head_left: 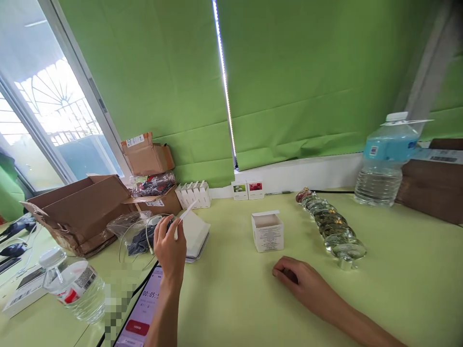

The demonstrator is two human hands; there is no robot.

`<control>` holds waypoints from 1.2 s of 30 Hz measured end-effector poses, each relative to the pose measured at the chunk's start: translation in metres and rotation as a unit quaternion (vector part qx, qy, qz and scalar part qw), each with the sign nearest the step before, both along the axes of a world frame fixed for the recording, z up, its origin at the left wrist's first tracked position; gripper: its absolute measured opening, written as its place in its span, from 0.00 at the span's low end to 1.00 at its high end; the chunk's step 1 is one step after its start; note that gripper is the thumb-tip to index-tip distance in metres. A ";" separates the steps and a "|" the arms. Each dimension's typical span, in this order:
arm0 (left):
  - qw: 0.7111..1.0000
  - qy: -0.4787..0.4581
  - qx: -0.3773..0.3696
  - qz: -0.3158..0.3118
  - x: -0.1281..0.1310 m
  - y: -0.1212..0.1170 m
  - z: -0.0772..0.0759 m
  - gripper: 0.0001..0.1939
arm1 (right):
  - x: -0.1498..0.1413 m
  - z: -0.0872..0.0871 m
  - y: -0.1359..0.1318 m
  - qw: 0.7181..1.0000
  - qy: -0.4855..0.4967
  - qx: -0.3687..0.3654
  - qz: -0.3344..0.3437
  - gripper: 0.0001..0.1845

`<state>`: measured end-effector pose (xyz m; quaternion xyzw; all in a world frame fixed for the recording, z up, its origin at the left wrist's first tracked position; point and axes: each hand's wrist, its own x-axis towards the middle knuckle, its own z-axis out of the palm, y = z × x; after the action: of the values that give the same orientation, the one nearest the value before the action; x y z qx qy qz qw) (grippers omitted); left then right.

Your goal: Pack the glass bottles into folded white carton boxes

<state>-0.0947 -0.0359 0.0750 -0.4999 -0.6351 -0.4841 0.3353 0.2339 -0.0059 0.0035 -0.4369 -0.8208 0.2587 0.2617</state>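
Observation:
My left hand point(170, 246) is raised over the left side of the table, fingers and thumb pinching a thin white strip point(188, 210), perhaps a sheet seen edge-on. Just beyond it lies a stack of flat white card pieces point(198, 234). My right hand point(294, 277) rests on the table with its fingers curled in, and nothing shows in it. In front of that hand stands a small white box point(268, 238), open at the top, with printing on its near side. To its right runs a row of glass perfume bottles point(334, 224).
A phone point(141, 308) showing a timer lies by my left forearm. Water bottles stand at left point(74, 284) and at far right point(381, 164). Small white boxes point(194, 195), cardboard cartons point(85, 207) and two picture cards point(248, 190) line the back. A cable point(121, 241) curls nearby.

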 end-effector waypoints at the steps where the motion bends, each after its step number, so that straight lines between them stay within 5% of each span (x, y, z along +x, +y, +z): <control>1: 0.999 -0.015 0.028 -0.030 0.006 -0.002 0.005 0.09 | 0.000 0.001 -0.001 1.000 0.003 0.003 -0.001 0.16; 4: 0.987 -0.088 0.082 -0.108 0.026 -0.008 0.015 0.09 | -0.003 0.008 -0.008 1.000 0.027 -0.007 -0.007 0.16; 8: 0.973 -0.178 0.101 -0.107 0.052 -0.014 0.012 0.11 | -0.009 0.021 -0.025 0.989 0.111 -0.096 0.031 0.19; 12: 0.964 -0.187 0.102 -0.160 0.080 -0.019 0.002 0.15 | -0.016 0.034 -0.040 0.943 0.239 -0.214 0.090 0.32; 16: 0.946 -0.143 0.051 -0.285 0.106 -0.027 -0.004 0.16 | -0.020 0.047 -0.045 0.900 0.351 -0.228 0.124 0.27; 22: 0.865 -0.131 -0.095 -0.475 0.127 -0.034 -0.004 0.29 | -0.008 0.058 -0.037 0.866 0.429 -0.236 0.104 0.26; 24: 0.842 -0.191 -0.124 -0.488 0.134 -0.036 -0.001 0.34 | -0.003 0.060 -0.033 0.865 0.432 -0.235 0.098 0.26; 27: 0.810 -0.321 -0.163 -0.463 0.141 -0.034 0.003 0.24 | 0.002 0.061 -0.029 0.871 0.421 -0.233 0.099 0.26; 30: 0.734 -0.440 -0.211 -0.473 0.143 -0.027 0.001 0.30 | 0.002 0.060 -0.028 0.876 0.414 -0.226 0.101 0.25; 32: 0.696 -0.461 -0.248 -0.492 0.141 -0.022 -0.004 0.32 | 0.002 0.058 -0.029 0.878 0.411 -0.219 0.107 0.24; 36: 0.682 -0.421 -0.297 -0.518 0.136 -0.016 -0.012 0.25 | 0.003 0.057 -0.029 0.879 0.404 -0.224 0.116 0.22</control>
<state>0.0416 -0.0524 0.0631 -0.5664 -0.4593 -0.5256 -0.4381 0.2366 -0.0350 0.0604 -0.2428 -0.6087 0.6184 0.4337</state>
